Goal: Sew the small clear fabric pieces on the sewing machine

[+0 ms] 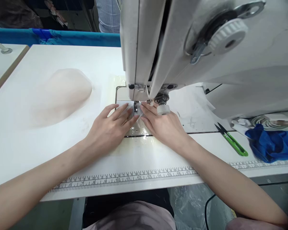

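My left hand (110, 129) lies flat on the sewing machine's bed, left of the presser foot (135, 107), with its fingers spread over a small piece of sheer whitish fabric (127, 105). On the other side, my right hand (163, 124) rests with fingers stretched out and their tips close to the foot, touching the fabric's right side. Both hands press down rather than grip. The fabric runs beneath the foot and is partly hidden by my fingers. The white sewing machine (196, 73) looms above the right hand.
A pale sheer fabric piece (64, 95) lies on the table at left. Green thread snips (232, 140) and a crumpled blue cloth (271, 143) lie at right. A printed ruler strip (129, 179) follows the front edge. Blue fabric (84, 38) borders the back; a person in stripes (108, 16) is beyond.
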Action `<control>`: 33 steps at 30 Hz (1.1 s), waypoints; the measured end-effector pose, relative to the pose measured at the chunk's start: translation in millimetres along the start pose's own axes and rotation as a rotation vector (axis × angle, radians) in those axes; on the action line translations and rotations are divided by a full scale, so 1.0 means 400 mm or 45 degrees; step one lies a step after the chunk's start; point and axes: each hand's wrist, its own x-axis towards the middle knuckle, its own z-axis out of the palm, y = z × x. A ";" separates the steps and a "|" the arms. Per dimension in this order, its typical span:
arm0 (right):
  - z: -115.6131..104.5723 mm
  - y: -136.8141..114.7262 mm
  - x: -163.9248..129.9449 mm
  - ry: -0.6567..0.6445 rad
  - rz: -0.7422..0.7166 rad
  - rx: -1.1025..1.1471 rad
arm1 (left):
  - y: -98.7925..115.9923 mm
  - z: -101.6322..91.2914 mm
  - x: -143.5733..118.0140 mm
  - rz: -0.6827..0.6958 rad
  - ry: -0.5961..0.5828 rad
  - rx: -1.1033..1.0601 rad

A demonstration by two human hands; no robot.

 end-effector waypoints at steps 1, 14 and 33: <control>0.000 0.000 0.000 -0.001 0.002 0.002 | 0.000 0.000 0.001 -0.003 0.002 0.007; -0.029 -0.018 -0.020 0.114 -0.142 0.149 | -0.003 0.009 -0.007 -0.071 0.041 -0.039; -0.007 -0.010 -0.008 0.392 -0.330 -0.038 | -0.003 0.007 -0.009 -0.065 0.116 -0.062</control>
